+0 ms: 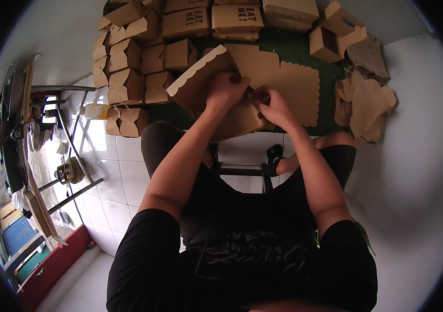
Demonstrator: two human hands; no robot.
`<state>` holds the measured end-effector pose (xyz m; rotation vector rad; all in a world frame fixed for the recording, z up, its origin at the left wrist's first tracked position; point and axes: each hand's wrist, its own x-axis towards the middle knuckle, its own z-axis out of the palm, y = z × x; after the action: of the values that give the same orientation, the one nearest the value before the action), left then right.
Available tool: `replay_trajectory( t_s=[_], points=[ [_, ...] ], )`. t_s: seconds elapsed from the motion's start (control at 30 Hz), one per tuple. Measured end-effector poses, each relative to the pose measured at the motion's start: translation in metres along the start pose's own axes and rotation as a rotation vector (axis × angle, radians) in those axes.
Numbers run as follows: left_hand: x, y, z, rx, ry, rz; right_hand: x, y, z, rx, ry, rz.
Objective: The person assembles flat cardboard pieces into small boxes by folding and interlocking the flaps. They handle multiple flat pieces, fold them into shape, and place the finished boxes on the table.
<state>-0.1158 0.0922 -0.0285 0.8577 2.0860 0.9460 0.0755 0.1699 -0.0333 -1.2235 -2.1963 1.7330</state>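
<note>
A partly folded brown cardboard box is between my hands, its scalloped lid flap standing up at a tilt on the left. My left hand is closed on the box's inner edge, fingers curled inward. Close beside it, my right hand pinches the cardboard at the right corner, thumb and fingers together. The fingertips partly hide the folds they grip. Under and behind the box lies flat scalloped cardboard.
Folded boxes are stacked at the left, with printed boxes along the back of the green surface. At the right lie a handled carton and loose cardboard blanks. A bottle stands at the left edge.
</note>
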Motion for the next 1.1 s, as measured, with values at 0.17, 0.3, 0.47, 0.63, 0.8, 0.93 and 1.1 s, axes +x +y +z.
replay_trajectory(
  t_s=[0.17, 0.3, 0.47, 0.63, 0.8, 0.93, 1.1],
  points=[
    [0.001, 0.000, 0.001, -0.049, 0.023, 0.031, -0.001, -0.001, -0.004, 0.049, 0.028, -0.025],
    [-0.002, 0.003, -0.003, -0.160, 0.001, -0.023, 0.000, 0.002, -0.009, -0.010, 0.030, -0.044],
    [-0.007, 0.008, -0.012, -0.166, -0.071, -0.196, -0.002, -0.001, -0.010, -0.075, -0.009, -0.057],
    [-0.009, 0.007, -0.012, -0.139, -0.016, -0.163, -0.001, -0.002, -0.007, -0.144, -0.002, -0.085],
    [-0.004, 0.004, -0.009, -0.136, 0.058, -0.127, -0.001, 0.002, -0.006, -0.142, 0.039, -0.095],
    [0.001, -0.003, -0.005, -0.024, 0.127, -0.091, -0.002, 0.001, -0.007, -0.108, 0.038, -0.097],
    [0.003, -0.010, 0.002, 0.127, 0.269, 0.104, -0.005, -0.006, -0.005, -0.164, 0.045, -0.258]
  ],
)
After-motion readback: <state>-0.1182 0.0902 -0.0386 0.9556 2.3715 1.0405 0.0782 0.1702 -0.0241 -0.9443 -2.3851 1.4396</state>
